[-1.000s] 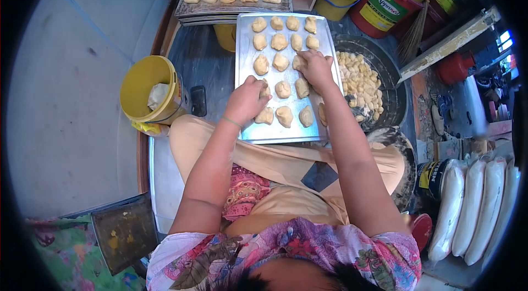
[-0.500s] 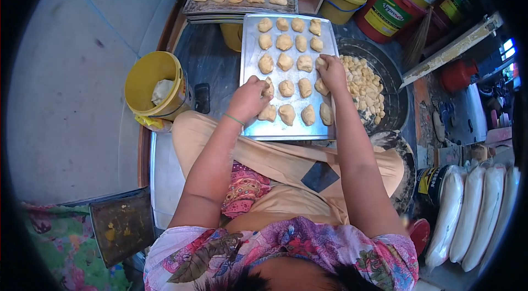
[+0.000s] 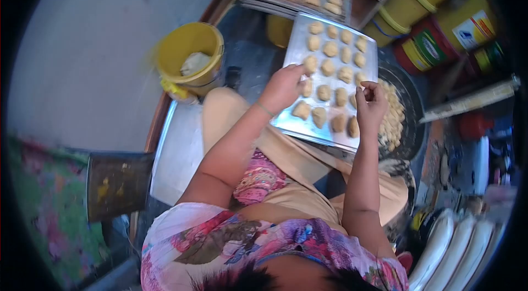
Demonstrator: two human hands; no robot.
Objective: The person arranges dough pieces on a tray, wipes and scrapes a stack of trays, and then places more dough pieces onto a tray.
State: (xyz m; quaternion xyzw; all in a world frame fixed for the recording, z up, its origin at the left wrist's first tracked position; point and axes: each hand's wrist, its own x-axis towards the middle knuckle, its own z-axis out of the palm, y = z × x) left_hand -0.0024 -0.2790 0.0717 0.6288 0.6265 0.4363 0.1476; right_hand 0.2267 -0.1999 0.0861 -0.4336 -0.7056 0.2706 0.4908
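Note:
A silver tray rests above my crossed legs, bearing rows of pale dough pieces. My left hand is over the tray's left edge, its fingertips at a dough piece in the left column. Over the right side hangs my right hand, thumb and fingers bent together near the right column; what lies between them, if anything, is too small to make out. Beside the tray on the right, a round black pan holds a heap of small dough chunks.
A yellow bucket with a white lump inside stands at the left. Behind the tray, stacked trays carry more dough pieces. Yellow and red tubs stand at the back right, with long white packages at the lower right.
The view has turned and shifted, so the tray appears tilted and farther right. My left hand has moved up the left column. My right hand has lifted slightly from the right column.

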